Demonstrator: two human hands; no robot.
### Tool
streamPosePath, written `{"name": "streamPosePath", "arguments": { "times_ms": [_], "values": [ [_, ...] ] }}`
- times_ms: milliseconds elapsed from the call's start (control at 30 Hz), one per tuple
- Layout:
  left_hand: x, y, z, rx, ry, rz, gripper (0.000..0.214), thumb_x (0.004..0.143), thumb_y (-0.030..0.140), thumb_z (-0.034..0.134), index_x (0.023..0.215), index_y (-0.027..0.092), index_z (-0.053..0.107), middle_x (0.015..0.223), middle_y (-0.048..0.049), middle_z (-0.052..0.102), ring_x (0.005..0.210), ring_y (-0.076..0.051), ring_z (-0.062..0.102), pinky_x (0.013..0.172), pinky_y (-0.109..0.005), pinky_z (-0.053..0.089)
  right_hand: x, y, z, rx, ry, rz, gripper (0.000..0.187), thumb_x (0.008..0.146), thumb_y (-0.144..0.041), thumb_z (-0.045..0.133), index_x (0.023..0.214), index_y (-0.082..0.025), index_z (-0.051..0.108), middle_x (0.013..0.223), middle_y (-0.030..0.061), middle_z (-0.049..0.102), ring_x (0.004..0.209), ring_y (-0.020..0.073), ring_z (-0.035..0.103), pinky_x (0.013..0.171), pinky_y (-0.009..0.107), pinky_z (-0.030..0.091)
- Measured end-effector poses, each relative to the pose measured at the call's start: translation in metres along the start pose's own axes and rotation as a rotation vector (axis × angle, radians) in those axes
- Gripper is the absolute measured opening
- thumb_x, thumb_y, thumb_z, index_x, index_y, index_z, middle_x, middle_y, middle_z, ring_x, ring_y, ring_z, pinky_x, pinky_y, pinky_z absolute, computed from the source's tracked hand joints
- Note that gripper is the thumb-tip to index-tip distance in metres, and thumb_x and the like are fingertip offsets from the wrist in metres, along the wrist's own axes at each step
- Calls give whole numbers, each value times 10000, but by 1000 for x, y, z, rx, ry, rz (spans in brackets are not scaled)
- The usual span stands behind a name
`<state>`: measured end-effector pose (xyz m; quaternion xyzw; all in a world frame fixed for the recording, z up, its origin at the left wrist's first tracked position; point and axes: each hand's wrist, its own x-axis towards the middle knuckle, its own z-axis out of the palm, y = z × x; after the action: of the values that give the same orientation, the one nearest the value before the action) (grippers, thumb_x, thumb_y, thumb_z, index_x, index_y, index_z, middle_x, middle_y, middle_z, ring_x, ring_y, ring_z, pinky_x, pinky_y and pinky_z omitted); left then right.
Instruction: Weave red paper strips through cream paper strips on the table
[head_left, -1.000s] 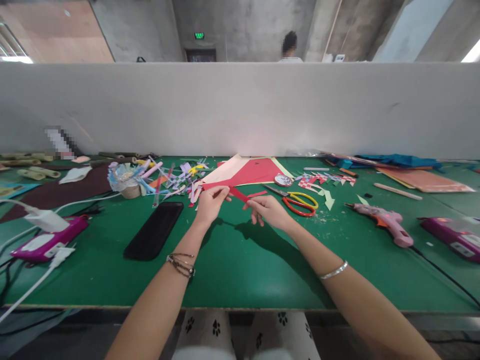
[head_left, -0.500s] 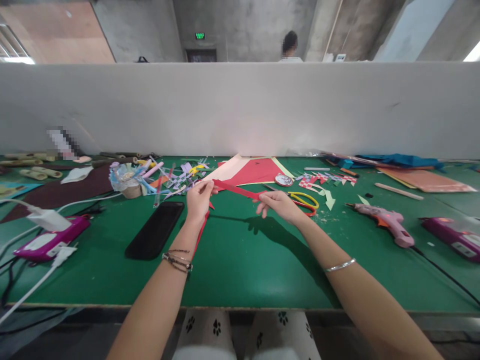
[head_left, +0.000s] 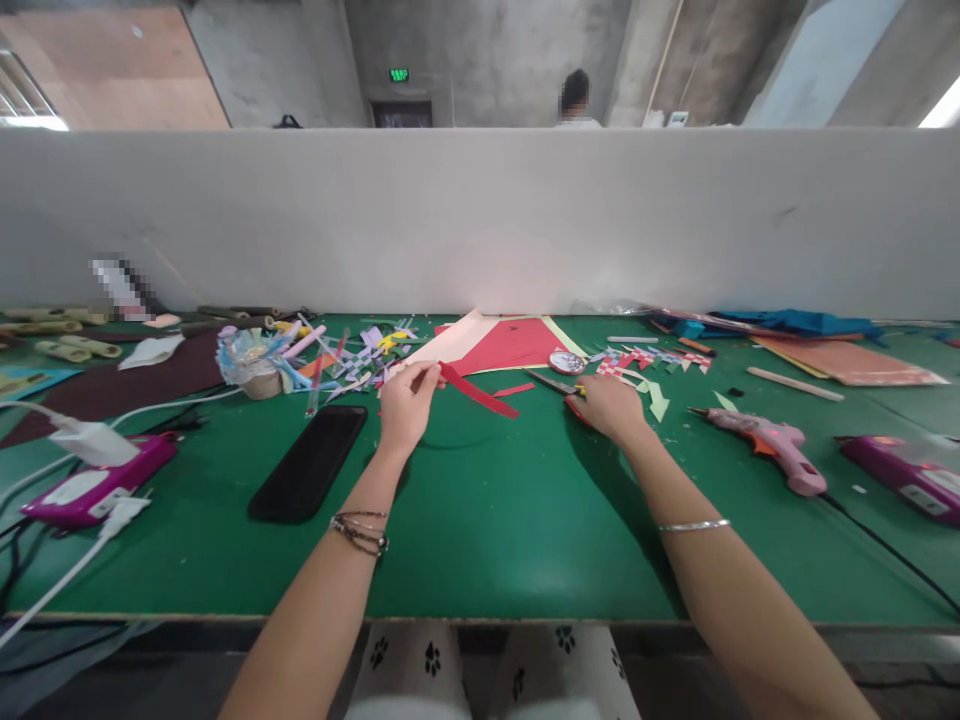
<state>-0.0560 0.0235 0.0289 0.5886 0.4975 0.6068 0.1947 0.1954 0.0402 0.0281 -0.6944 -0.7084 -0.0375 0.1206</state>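
Between the fingertips of my left hand (head_left: 409,402) is pinched one end of a red paper strip (head_left: 480,394); its free end hangs out to the right above the table. My right hand (head_left: 609,402) is closed over the handles of a pair of scissors (head_left: 553,383), whose blades point left and lie low by the table. Most of the handles are hidden under the fingers. A short red paper piece (head_left: 514,390) lies behind the strip. Farther back rest red paper (head_left: 510,345) and a pale pink sheet (head_left: 450,338). A small round patterned object (head_left: 566,362) sits near the scissor tips.
A black phone (head_left: 309,464) lies left of my left hand. A pink glue gun (head_left: 772,445) with its cable is at right. Woven paper scraps (head_left: 366,362) and a decorated cup (head_left: 261,375) stand back left. A purple power strip (head_left: 101,480) is far left. A grey partition (head_left: 480,220) rises behind.
My right hand has let go of the red strip, moved right and closed on the scissors. The strip's freed end has dropped; my left hand still pinches the other end.
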Motion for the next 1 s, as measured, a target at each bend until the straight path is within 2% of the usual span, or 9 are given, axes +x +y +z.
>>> {"name": "streamPosePath", "arguments": {
  "times_ms": [33, 100, 200, 367, 433, 567, 700, 833, 1000],
  "values": [
    [0, 1, 1, 4, -21, 6, 192, 688, 309, 477, 676, 159, 597, 581, -7, 626, 579, -146, 594, 611, -236, 456, 2, 7, 2, -95, -29, 76, 156, 731, -252, 501, 758, -152, 618, 863, 156, 610, 820, 255, 560, 575, 295, 395],
    [-1, 3, 1, 12, -48, 17, 199, 689, 313, 474, 676, 158, 597, 561, -4, 621, 564, -145, 590, 599, -235, 453, 4, 17, 8, -148, -69, 122, 154, 730, -216, 485, 733, -133, 615, 887, 175, 597, 803, 259, 563, 562, 298, 388],
    [-1, 4, 1, 20, -51, 33, 196, 691, 310, 473, 672, 158, 595, 545, 5, 616, 553, -143, 585, 583, -237, 453, 5, 19, 14, -126, -99, 85, 122, 694, -185, 505, 742, -119, 596, 852, 152, 598, 766, 232, 566, 565, 274, 380],
    [0, 3, 1, 31, -19, 65, 192, 699, 301, 466, 673, 159, 592, 543, 7, 612, 542, -140, 583, 566, -235, 458, 4, 6, 11, -77, -97, 25, 136, 686, -251, 522, 758, -137, 533, 831, 118, 589, 758, 202, 545, 568, 238, 358],
    [-1, 3, 1, 49, -7, 83, 190, 707, 297, 459, 670, 161, 587, 548, 5, 611, 537, -136, 581, 562, -229, 458, 1, -3, 8, 31, -69, 5, 137, 713, -284, 490, 739, -149, 490, 798, 101, 579, 711, 180, 528, 549, 233, 344],
    [-3, 7, 0, 128, 22, 147, 185, 728, 280, 439, 682, 164, 575, 590, 1, 615, 541, -124, 572, 557, -214, 445, -8, -32, 3, 426, -27, -62, 200, 756, -363, 399, 658, -190, 378, 622, 2, 506, 560, 121, 444, 508, 220, 312],
    [-5, 11, -1, 223, 49, 207, 173, 747, 266, 422, 663, 168, 538, 589, 6, 585, 554, -119, 558, 551, -206, 425, -23, -58, 0, 681, -119, -194, 296, 747, -467, 353, 621, -199, 331, 578, -34, 431, 531, 102, 384, 512, 224, 309],
    [-6, 15, -1, 244, 81, 187, 152, 767, 245, 385, 677, 179, 489, 509, 35, 514, 487, -110, 530, 524, -205, 402, -33, -67, 1, 776, -214, -344, 323, 729, -514, 357, 662, -200, 321, 629, -33, 393, 570, 105, 371, 554, 242, 334],
    [-7, 19, -2, 223, 110, 160, 126, 782, 220, 373, 690, 189, 453, 489, 54, 494, 432, -92, 502, 469, -188, 370, -37, -71, 3, 704, -214, -410, 380, 718, -570, 353, 649, -200, 301, 618, -31, 371, 549, 105, 351, 534, 246, 313]
  ]
}}
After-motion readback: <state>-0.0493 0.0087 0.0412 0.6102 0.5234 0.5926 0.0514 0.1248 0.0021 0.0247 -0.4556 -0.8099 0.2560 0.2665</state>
